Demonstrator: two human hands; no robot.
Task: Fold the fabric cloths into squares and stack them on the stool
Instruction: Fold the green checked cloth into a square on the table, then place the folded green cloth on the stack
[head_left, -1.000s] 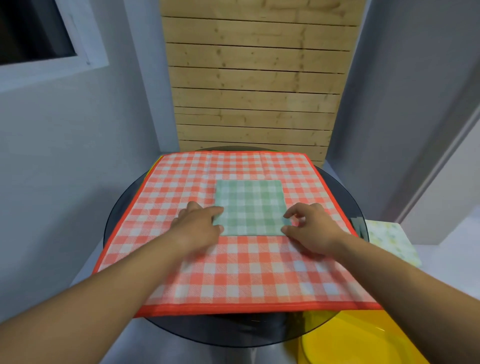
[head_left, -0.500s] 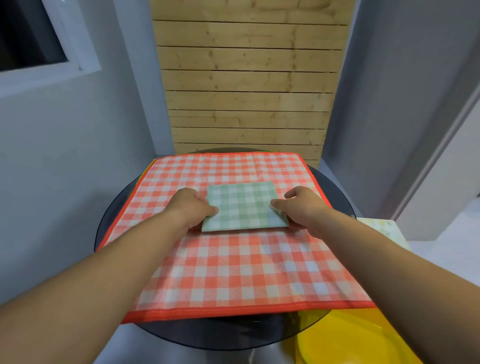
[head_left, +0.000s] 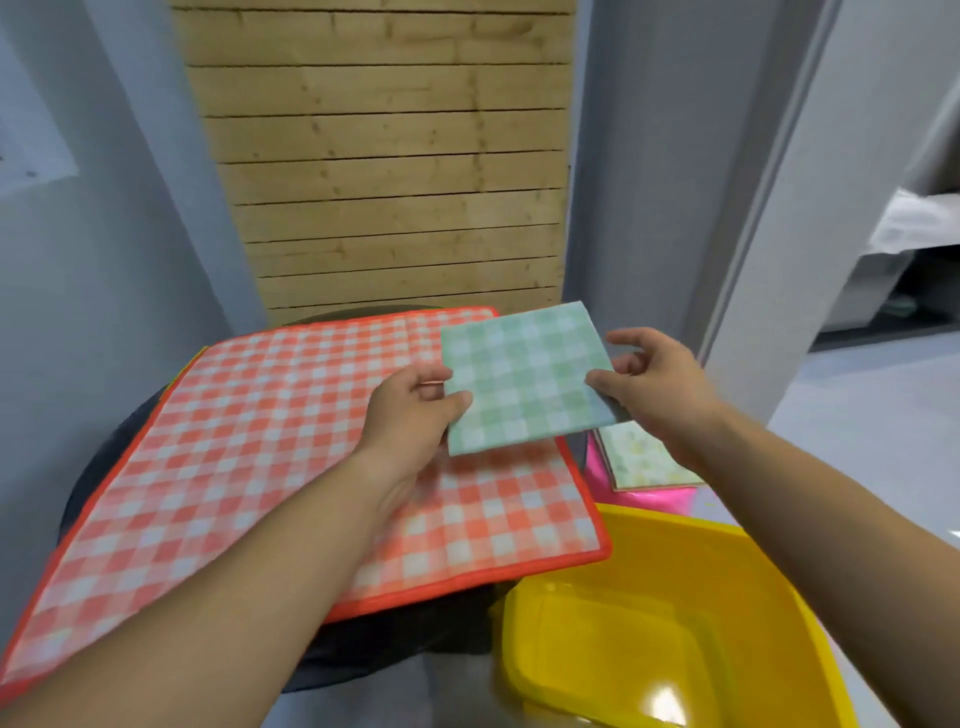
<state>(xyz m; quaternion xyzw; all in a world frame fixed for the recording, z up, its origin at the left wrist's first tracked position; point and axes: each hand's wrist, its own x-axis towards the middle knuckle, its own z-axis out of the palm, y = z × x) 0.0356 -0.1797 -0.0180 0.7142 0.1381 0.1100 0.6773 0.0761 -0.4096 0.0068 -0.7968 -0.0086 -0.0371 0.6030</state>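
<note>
Pinching opposite edges, fingers (head_left: 456, 403) hold the green cloth (head_left: 524, 379) aloft.

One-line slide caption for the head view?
Left hand and right hand hold a folded green checked cloth above the red checked cloth, beside the pale folded cloth on the pink stool.

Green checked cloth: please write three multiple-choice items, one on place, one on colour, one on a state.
1. Where is the green checked cloth? A flat on the table; B held up by the left hand and the right hand; C on the floor.
2. The plastic basin is: A blue; B yellow; C white.
3. The left hand: A pinches the cloth's edge; B presses flat; C is empty.
Key: B, both hands grip it above the red checked cloth; B, plainly yellow; A, thumb on top, fingers beneath.
</note>
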